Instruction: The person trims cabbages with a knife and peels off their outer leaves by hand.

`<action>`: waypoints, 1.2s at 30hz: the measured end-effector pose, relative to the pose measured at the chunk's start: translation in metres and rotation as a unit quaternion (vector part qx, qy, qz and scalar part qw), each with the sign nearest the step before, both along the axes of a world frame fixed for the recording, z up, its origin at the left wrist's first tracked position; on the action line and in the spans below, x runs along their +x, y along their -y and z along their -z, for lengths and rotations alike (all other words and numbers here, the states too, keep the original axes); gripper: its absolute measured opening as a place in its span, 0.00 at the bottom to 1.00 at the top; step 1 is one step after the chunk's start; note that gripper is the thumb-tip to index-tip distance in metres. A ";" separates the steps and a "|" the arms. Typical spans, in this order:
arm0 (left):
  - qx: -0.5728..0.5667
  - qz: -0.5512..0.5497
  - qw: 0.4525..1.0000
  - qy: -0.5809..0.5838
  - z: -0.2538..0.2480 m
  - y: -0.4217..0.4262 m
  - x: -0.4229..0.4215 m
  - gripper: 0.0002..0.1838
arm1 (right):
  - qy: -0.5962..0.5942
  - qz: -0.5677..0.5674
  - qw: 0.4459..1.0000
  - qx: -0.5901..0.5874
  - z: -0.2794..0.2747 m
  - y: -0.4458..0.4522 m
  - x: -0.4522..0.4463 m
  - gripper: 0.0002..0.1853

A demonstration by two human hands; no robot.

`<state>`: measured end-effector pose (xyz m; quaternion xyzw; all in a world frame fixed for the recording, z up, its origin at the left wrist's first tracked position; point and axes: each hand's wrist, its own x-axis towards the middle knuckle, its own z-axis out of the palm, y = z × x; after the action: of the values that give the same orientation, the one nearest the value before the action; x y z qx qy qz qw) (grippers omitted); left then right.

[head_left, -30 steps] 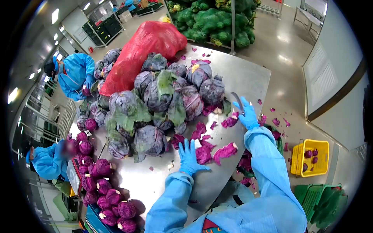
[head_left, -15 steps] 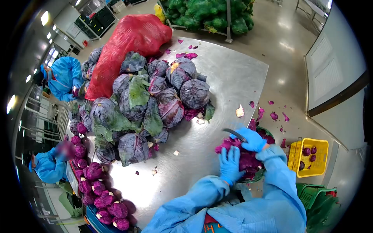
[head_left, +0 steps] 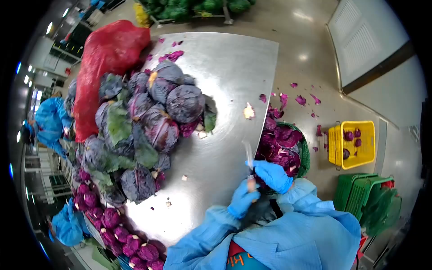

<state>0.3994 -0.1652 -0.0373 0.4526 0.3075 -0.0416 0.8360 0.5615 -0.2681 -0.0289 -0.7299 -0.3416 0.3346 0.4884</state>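
Note:
My right hand [head_left: 273, 175], in a blue glove, is closed on a knife [head_left: 248, 155], whose blade is blurred and points up over the table edge. Close beside it, my left hand [head_left: 244, 198] has its fingers curled near the knife's handle; what it holds, if anything, is too blurred to name. Just beyond my right hand, purple leaves [head_left: 281, 146] fill a green-rimmed container [head_left: 306, 155]. Whole purple cabbages [head_left: 185, 103] with dark outer leaves are piled to the left on the metal table [head_left: 238, 58].
A red mesh sack [head_left: 101, 67] lies behind the pile. Peeled cabbages [head_left: 132, 245] line the table's left side. Two co-workers [head_left: 49, 121] in blue stand at left. A yellow crate [head_left: 353, 144] and green crates [head_left: 355, 193] are on the floor at right, with scattered leaves.
Leaves near my hands have gone from the table, and leaves now heap in the container. My hands have come together near the table edge. The view has shifted right.

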 end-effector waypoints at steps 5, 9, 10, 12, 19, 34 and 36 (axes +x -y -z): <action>0.407 -0.145 0.899 -0.074 0.029 -0.042 -0.089 0.11 | 0.392 0.001 0.919 -0.044 0.116 0.004 0.036 0.19; 0.414 -0.222 0.870 -0.149 0.044 -0.043 -0.127 0.10 | 0.430 -0.044 0.896 -0.097 0.227 0.008 0.035 0.21; 0.453 -0.226 0.843 -0.182 0.047 -0.040 -0.124 0.10 | 0.410 -0.048 0.903 -0.118 0.248 0.010 0.032 0.20; 0.518 -0.218 0.788 -0.252 0.056 -0.028 -0.126 0.11 | 0.376 -0.044 0.910 -0.171 0.290 0.019 0.025 0.18; 0.455 -0.194 0.770 -0.404 0.059 -0.014 -0.146 0.20 | 0.377 0.041 0.854 -0.355 0.376 0.095 -0.001 0.16; 0.495 -0.192 0.827 -0.184 0.075 -0.034 -0.148 0.08 | 0.421 -0.027 0.890 -0.173 0.176 0.024 0.058 0.17; 0.504 -0.214 0.816 -0.187 0.071 -0.031 -0.140 0.08 | 0.349 0.183 0.889 -0.235 0.186 0.013 0.060 0.24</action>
<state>0.2593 -0.1344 -0.1080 0.7166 0.5252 0.2152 0.4054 0.6213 -0.2807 -0.2146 -0.9425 -0.2621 0.0333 0.2045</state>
